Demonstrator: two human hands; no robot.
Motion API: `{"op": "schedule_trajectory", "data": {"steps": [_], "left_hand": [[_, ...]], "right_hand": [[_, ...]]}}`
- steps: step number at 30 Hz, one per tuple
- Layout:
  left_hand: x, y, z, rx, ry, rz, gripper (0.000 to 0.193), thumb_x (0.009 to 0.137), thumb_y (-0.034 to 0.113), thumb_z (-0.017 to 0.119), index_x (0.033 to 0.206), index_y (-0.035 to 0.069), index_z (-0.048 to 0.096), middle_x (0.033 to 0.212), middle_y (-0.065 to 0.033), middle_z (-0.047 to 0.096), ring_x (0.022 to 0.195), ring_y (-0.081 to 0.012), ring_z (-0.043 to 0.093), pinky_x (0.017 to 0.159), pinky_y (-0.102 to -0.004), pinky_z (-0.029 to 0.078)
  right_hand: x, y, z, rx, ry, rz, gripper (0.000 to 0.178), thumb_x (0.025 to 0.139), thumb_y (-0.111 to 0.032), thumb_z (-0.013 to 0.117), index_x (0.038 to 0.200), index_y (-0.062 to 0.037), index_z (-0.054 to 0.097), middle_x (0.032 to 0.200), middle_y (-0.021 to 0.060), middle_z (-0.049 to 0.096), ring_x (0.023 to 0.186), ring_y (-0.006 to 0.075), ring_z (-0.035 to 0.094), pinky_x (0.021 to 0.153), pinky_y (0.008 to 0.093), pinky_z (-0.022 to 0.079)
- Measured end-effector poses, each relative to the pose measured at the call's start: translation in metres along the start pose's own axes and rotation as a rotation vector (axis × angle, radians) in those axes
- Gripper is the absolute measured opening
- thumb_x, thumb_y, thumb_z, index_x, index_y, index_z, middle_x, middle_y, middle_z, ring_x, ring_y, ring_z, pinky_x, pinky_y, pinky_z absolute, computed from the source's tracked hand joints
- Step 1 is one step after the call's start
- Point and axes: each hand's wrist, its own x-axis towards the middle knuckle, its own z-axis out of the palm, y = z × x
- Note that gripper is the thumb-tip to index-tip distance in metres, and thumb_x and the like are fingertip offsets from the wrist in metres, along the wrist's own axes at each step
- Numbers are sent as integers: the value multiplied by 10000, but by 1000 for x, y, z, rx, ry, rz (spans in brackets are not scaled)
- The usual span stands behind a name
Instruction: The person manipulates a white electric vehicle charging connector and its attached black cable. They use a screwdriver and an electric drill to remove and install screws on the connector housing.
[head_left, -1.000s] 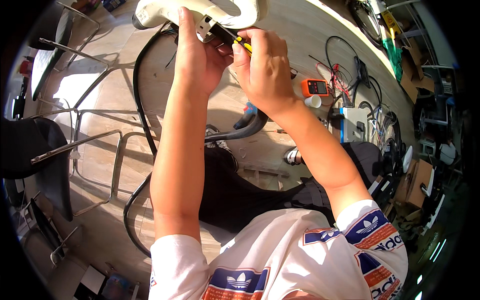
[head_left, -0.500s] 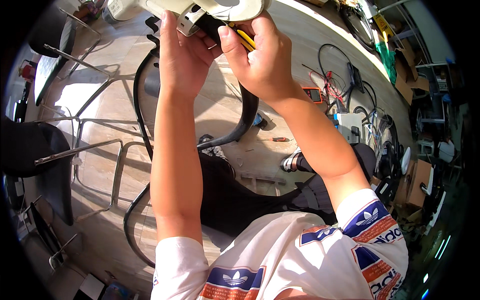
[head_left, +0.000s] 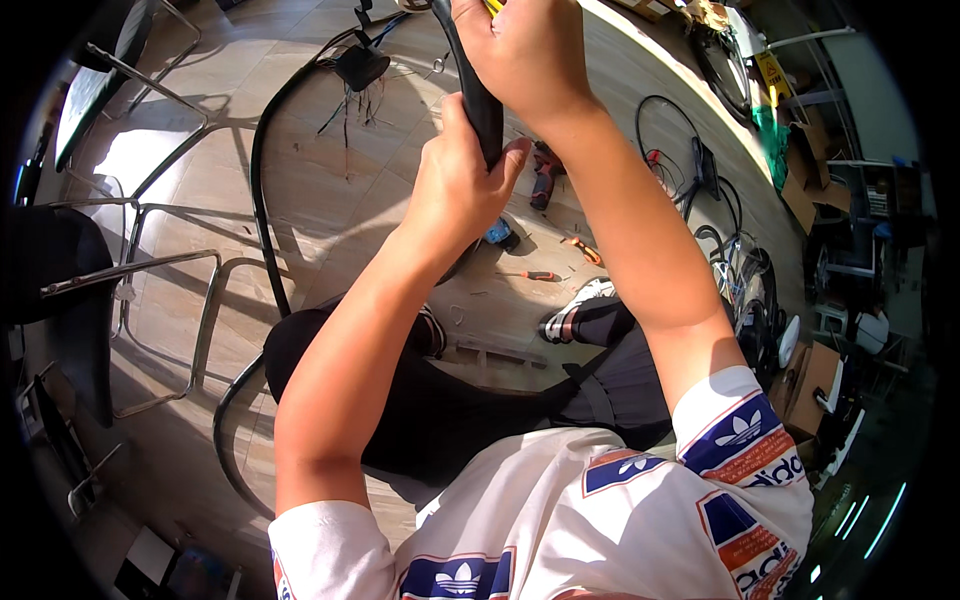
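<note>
My left hand (head_left: 462,185) is wrapped round a thick black cable (head_left: 478,105), with the thumb along its right side. Just above, at the top edge, my right hand (head_left: 530,60) is closed beside the cable's upper part. A bit of a yellow tool (head_left: 494,6) shows at its fingers; its kind and working end are cut off. A sliver of a pale part (head_left: 412,4) shows at the top edge, left of the cable. Below my left hand, my forearm hides most of the cable.
A red and black power drill (head_left: 545,175), a screwdriver (head_left: 540,275) and an orange-handled tool (head_left: 583,250) lie on the tiled floor. A black part with loose wires (head_left: 360,68) and a long black cable (head_left: 258,170) lie left. Metal-framed chairs (head_left: 205,300) stand further left, cardboard boxes (head_left: 815,390) right.
My left hand has left the white part and moved down and right onto the black cable. The white part has mostly passed out of view at the top. My right hand has risen slightly.
</note>
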Motion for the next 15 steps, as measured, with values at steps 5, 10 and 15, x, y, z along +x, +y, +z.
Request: {"op": "schedule_trajectory", "data": {"steps": [5, 10, 15], "left_hand": [[29, 16, -29, 3, -53, -196, 278, 913, 191, 659, 1011, -16, 501, 631, -42, 583, 473, -131, 565, 477, -299, 469], [52, -6, -2, 56, -162, -204, 241, 858, 138, 608, 980, -49, 519, 621, -79, 593, 496, -159, 608, 481, -331, 511], [62, 8, -13, 111, -199, -271, 283, 857, 153, 629, 925, -121, 651, 757, -276, 692, 741, -354, 740, 657, -453, 583]], "right_hand": [[30, 56, 18, -182, -154, 17, 221, 865, -114, 634, 989, 69, 625, 858, 308, 689, 873, 455, 690, 780, 493, 550], [12, 87, -12, -340, -349, -52, 219, 881, -127, 615, 1009, 43, 667, 889, 284, 690, 869, 463, 676, 793, 484, 548], [-20, 106, -25, -427, -313, -306, 179, 941, -94, 584, 1068, 18, 643, 890, 248, 689, 863, 459, 662, 766, 496, 521]]}}
